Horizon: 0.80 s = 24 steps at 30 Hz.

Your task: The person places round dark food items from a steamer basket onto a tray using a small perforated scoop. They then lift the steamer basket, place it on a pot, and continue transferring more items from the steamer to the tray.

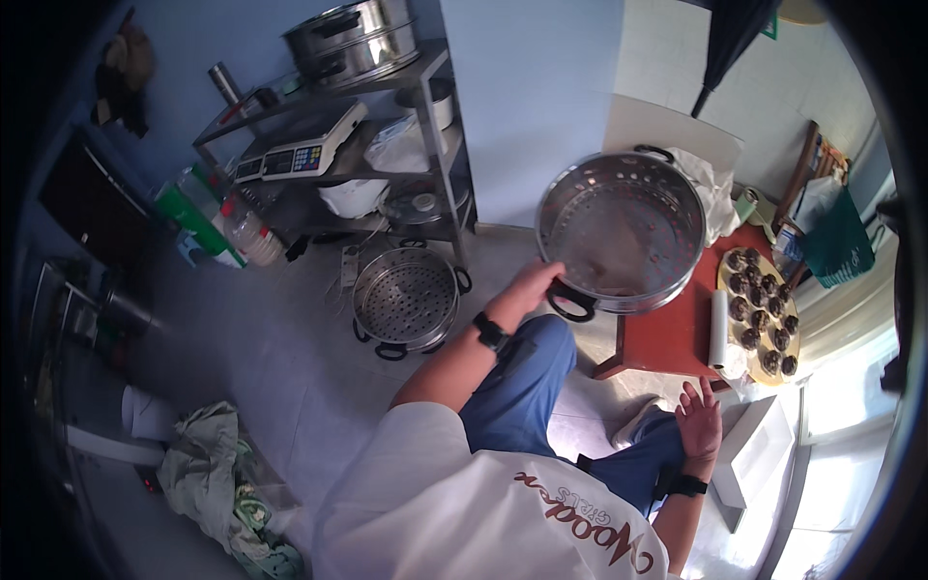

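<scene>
My left hand [538, 283] grips the rim of a large stainless-steel steamer pot [692, 239] beside one of its black handles. The pot is off the floor, its mouth facing me, and it overlaps the red wooden stool [660, 341] in view. Its inside is blurred and brownish at the bottom; what lies there cannot be made out. My right hand [700, 424] is empty, palm up and fingers apart, by my right leg near the stool. On the stool, an oval tray [767, 304] carries several round dark-brown items, with a white roll [718, 330] alongside.
A perforated steamer tier [406, 293] with black handles sits on the floor to the left. Behind it, a metal shelf rack [435, 69] holds a digital scale [297, 148] and stacked steamer pots [355, 43]. A white box [754, 449] lies at right, crumpled cloth [203, 471] at lower left.
</scene>
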### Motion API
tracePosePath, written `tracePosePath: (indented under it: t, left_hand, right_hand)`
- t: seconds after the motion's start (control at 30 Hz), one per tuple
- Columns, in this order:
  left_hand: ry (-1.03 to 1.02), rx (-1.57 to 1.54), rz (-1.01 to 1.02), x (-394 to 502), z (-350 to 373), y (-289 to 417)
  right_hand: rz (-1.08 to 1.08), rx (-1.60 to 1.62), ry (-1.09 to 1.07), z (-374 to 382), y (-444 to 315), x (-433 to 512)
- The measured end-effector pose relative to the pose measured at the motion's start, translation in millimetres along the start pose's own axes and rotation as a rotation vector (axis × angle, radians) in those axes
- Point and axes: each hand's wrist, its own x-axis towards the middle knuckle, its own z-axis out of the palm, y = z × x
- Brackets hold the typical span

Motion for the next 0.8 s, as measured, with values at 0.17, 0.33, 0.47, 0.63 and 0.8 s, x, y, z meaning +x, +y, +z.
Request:
tracePosePath:
  t: [0.17,0.33,0.47,0.63,0.8]
  left_hand:
    - [0.22,0.008,0.035,-95.0,-86.0,41.4]
    - [0.495,-0.017,0.048,-184.0,-169.5,36.0]
    - [0.75,0.024,0.073,-212.8,-229.6,13.6]
    - [1.006,0.112,0.097,-202.3,-290.6,-19.2]
    - [1.126,0.188,0.051,-180.5,-343.1,-41.3]
  right_hand:
    - [0.001,-0.102,0.037,4.5,3.7,2.2]
    - [0.023,-0.119,0.054,7.5,6.1,8.3]
    - [0.037,-0.156,0.052,10.5,7.8,13.6]
    - [0.058,-0.166,0.065,16.7,11.1,18.2]
    - [0.069,-0.164,0.084,21.6,14.4,20.3]
